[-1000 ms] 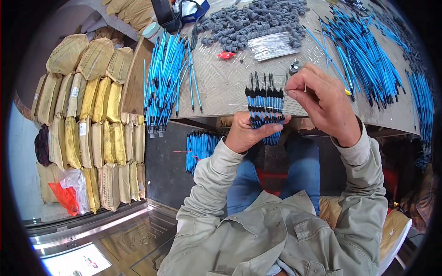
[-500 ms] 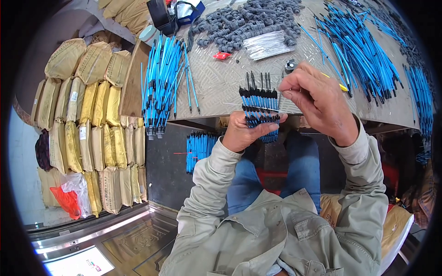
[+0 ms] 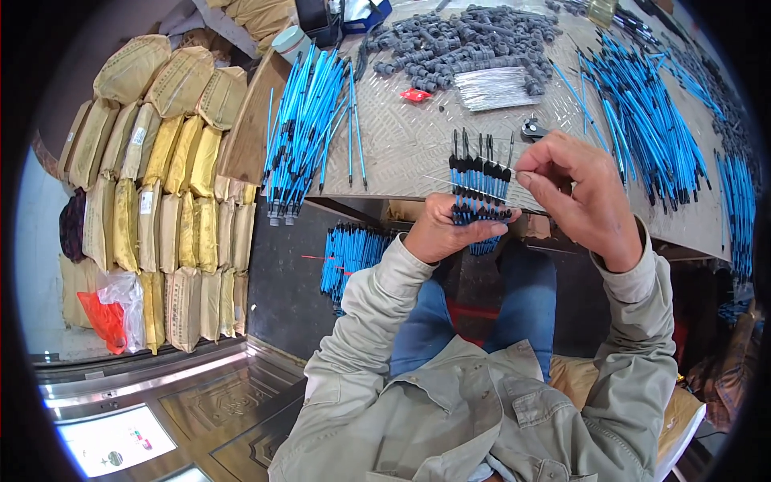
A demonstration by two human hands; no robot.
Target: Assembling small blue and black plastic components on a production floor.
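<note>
My left hand [image 3: 451, 227] is wrapped round a bundle of blue rods with black ends [image 3: 480, 186], held upright just off the table's front edge. A thin pale wire [image 3: 438, 180] lies across the bundle and sticks out to its left. My right hand [image 3: 580, 191] is closed in a pinch at the bundle's right side. What sits between its thumb and forefinger is too small to make out. A thin dark rod stands up beside those fingertips. Just behind the right hand, on the table, lies a small dark metal tool [image 3: 532, 128], perhaps cutters.
On the table [image 3: 393, 153] are a heap of grey ribbed fittings [image 3: 474, 36], a stack of silvery wires [image 3: 496, 87] and a small red packet [image 3: 415, 95]. Blue rods are piled left [image 3: 305, 120] and right [image 3: 642, 112]. More rods [image 3: 345, 261] stand below; wrapped packages [image 3: 152, 217] are stacked left.
The view has shifted, so the table appears lower and further right. My left hand still grips the bundle; my right hand stays pinched beside it, its fingers now slightly lower against the bundle.
</note>
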